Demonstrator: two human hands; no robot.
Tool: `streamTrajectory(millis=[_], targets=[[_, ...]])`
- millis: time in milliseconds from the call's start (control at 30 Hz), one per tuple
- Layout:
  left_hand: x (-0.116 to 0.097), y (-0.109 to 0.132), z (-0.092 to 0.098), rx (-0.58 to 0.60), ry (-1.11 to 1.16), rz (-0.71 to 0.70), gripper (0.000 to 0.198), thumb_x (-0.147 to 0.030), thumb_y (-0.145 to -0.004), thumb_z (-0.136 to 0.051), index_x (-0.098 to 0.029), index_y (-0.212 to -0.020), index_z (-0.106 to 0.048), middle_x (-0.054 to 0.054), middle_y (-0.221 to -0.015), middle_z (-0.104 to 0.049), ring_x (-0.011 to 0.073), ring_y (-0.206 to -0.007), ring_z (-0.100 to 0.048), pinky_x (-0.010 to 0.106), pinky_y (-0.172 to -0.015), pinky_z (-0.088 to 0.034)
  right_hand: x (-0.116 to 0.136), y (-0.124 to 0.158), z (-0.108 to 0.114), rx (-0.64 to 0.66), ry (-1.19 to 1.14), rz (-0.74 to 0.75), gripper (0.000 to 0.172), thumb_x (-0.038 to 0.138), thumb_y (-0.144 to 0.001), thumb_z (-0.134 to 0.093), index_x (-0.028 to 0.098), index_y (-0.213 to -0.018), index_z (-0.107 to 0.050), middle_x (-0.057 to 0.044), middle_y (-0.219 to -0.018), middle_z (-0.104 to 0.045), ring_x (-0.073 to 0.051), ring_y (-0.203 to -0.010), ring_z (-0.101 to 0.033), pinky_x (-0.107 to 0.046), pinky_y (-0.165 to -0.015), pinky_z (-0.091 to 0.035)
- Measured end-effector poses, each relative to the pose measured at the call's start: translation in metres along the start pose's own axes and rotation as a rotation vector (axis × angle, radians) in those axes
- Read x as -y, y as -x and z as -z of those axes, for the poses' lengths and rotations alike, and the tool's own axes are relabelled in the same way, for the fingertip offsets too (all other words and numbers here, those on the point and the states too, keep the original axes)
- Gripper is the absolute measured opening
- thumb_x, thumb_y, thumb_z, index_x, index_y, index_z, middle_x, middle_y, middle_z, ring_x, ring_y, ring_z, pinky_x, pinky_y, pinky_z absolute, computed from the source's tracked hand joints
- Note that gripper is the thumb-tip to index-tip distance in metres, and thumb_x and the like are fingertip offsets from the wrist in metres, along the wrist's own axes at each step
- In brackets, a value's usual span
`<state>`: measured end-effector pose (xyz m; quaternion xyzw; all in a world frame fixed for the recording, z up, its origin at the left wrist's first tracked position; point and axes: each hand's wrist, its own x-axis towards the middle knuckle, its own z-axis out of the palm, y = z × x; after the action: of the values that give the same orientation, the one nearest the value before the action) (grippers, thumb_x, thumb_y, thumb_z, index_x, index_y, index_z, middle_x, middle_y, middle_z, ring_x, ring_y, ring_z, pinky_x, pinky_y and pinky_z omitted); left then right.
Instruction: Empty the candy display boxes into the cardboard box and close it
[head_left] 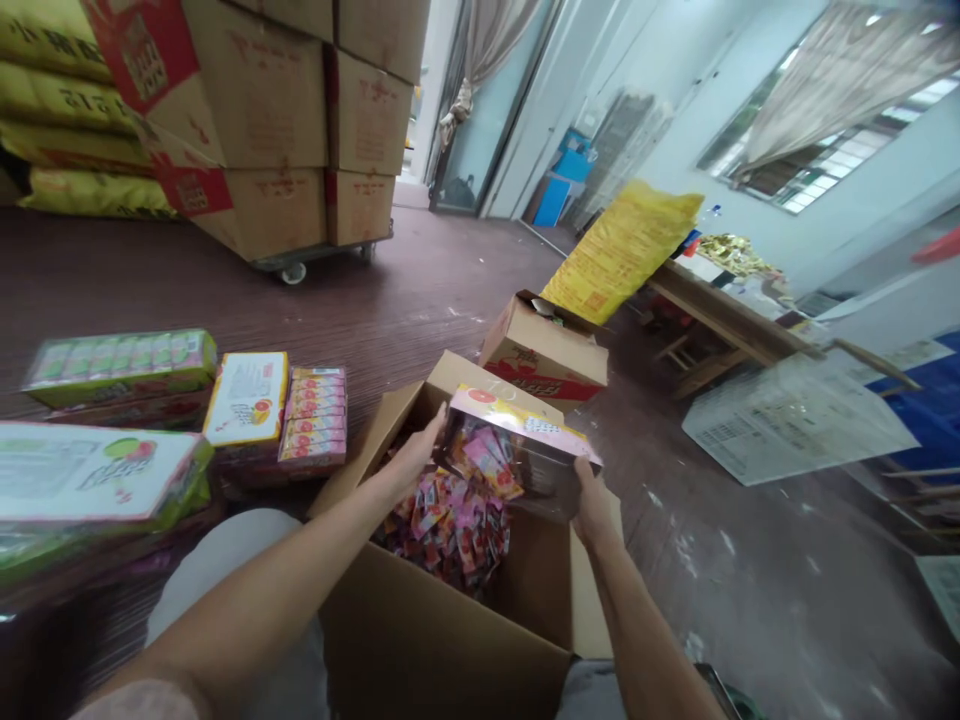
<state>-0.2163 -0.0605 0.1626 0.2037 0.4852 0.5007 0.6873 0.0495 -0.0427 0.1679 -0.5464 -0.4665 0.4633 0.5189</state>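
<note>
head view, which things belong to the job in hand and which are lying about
Likely in use: left hand, right hand, windowed box they hold, carton below, loose packets.
Likely lying about: stacked cartons, wooden table, yellow sack beside it.

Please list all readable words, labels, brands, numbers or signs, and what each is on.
"小猪": top left sack; the rest of its line is blurred.
Too blurred to read: marks on the sack below, stacked cartons, small carton, yellow bag, white bag, floor boxes, held box.
Too small: wrappers.
No brand is legible.
</note>
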Motion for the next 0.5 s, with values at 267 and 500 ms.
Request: streamTrajectory(millis=[267, 500], targets=[[-0.009, -0.002, 0.004, 0.016, -0.038, -0.196, 0.077, -0.083, -0.074, -0.059, -0.022, -0.117, -0.077, 0.011, -0.120, -0.075, 0.0322, -0.120, -0.063, 0.039, -0.097, -0.051, -0.007, 0.001, 0.012, -0.042, 0.108, 0.091, 0.075, 0.072, -0.070, -0.071, 0.017, -0.120, -0.068, -0.014, -0.114, -0.074, -0.034, -0.117, -0.066, -0.055, -0.110, -0.047], [-0.015, 0.000, 0.011, 0.103, 0.005, -0.201, 0.071, -0.077, -0.079, -0.058, -0.018, -0.114, -0.078, 0.011, -0.111, -0.076, 0.0260, -0.101, -0.067, 0.035, -0.090, -0.050, -0.028, 0.018, 0.019, -0.108, 0.060, 0.063, 0.075, 0.062, -0.066, -0.077, 0.020, -0.126, -0.064, -0.011, -0.124, -0.070, -0.029, -0.120, -0.063, -0.050, -0.107, -0.050]])
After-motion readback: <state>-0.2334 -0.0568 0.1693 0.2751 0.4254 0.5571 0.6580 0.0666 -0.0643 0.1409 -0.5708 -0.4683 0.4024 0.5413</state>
